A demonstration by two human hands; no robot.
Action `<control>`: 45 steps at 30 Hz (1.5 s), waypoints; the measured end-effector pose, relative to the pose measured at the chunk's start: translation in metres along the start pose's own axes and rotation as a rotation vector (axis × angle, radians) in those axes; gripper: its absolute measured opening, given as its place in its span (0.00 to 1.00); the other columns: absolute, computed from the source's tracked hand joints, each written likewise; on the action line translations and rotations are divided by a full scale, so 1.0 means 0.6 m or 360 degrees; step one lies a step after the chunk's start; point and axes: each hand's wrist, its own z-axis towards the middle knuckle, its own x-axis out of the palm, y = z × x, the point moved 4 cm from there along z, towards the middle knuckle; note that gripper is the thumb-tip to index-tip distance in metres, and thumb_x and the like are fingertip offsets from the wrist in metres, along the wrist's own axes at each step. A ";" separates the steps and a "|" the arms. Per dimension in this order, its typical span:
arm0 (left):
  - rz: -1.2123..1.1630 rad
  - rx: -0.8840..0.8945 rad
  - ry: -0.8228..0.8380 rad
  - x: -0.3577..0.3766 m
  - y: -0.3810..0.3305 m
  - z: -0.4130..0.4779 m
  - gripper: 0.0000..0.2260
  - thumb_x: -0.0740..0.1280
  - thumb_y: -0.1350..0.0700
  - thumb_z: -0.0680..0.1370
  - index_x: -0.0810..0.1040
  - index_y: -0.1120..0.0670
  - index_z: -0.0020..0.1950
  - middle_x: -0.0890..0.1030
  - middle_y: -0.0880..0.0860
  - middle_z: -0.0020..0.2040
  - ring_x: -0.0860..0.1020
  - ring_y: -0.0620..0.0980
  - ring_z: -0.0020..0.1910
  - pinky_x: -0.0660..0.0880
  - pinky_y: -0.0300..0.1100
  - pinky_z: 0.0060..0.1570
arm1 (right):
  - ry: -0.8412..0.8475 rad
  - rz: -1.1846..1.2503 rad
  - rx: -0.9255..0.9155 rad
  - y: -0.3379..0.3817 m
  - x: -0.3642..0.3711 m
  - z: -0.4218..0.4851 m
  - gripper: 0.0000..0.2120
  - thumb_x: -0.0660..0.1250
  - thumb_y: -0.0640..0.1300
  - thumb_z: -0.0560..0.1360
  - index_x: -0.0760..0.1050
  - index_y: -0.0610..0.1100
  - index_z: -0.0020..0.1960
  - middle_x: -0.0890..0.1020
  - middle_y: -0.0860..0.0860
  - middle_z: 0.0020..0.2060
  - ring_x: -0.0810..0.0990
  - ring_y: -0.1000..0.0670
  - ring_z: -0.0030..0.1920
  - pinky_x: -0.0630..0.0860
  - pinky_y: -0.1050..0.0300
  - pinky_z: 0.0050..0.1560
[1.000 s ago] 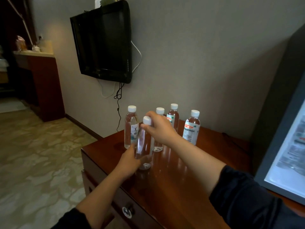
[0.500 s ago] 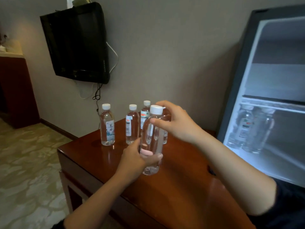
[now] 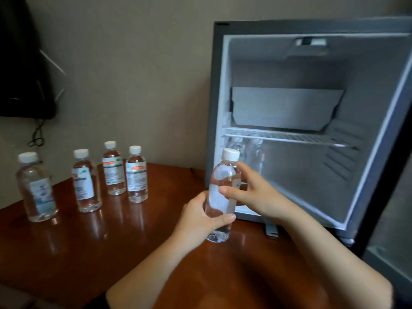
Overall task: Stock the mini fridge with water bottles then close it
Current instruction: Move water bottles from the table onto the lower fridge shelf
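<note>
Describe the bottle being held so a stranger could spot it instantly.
Start at the open mini fridge on the wooden table. Just before its lower left corner, the left hand and right hand hold the water bottle. Unlike the four standing bottles, no label shows.

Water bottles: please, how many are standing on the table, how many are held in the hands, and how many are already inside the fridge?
On the table: 4
Held by both hands, left hand, right hand: 1
Inside the fridge, under the shelf, blurred: 2
Total: 7
</note>
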 end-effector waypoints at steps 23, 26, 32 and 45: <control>-0.0022 -0.0032 0.0157 0.283 -0.021 0.130 0.30 0.61 0.58 0.80 0.50 0.49 0.77 0.57 0.49 0.77 0.56 0.46 0.76 0.56 0.40 0.73 | -0.0755 -0.0633 0.0360 -0.184 -0.209 0.052 0.28 0.71 0.49 0.72 0.64 0.46 0.67 0.78 0.47 0.59 0.77 0.44 0.58 0.75 0.52 0.54; -0.0033 0.0007 0.0223 0.290 -0.019 0.138 0.30 0.60 0.60 0.80 0.48 0.49 0.78 0.54 0.48 0.77 0.55 0.45 0.76 0.53 0.38 0.72 | -0.0771 -0.0595 0.0426 -0.198 -0.216 0.078 0.28 0.70 0.49 0.73 0.63 0.48 0.69 0.77 0.47 0.62 0.76 0.43 0.61 0.74 0.53 0.56; 0.0117 -0.0005 0.0405 0.315 -0.003 0.171 0.32 0.58 0.59 0.80 0.43 0.51 0.78 0.46 0.49 0.79 0.49 0.46 0.77 0.48 0.36 0.72 | -0.0752 -0.0531 0.0526 -0.222 -0.239 0.123 0.26 0.70 0.49 0.73 0.64 0.53 0.68 0.76 0.47 0.62 0.77 0.43 0.59 0.71 0.58 0.51; 0.0249 -0.0019 0.0402 0.353 0.019 0.271 0.34 0.58 0.62 0.79 0.38 0.58 0.76 0.39 0.55 0.78 0.44 0.50 0.77 0.45 0.36 0.71 | -0.0768 -0.0439 0.0589 -0.269 -0.263 0.211 0.31 0.72 0.47 0.72 0.64 0.46 0.71 0.74 0.45 0.66 0.75 0.42 0.63 0.76 0.45 0.59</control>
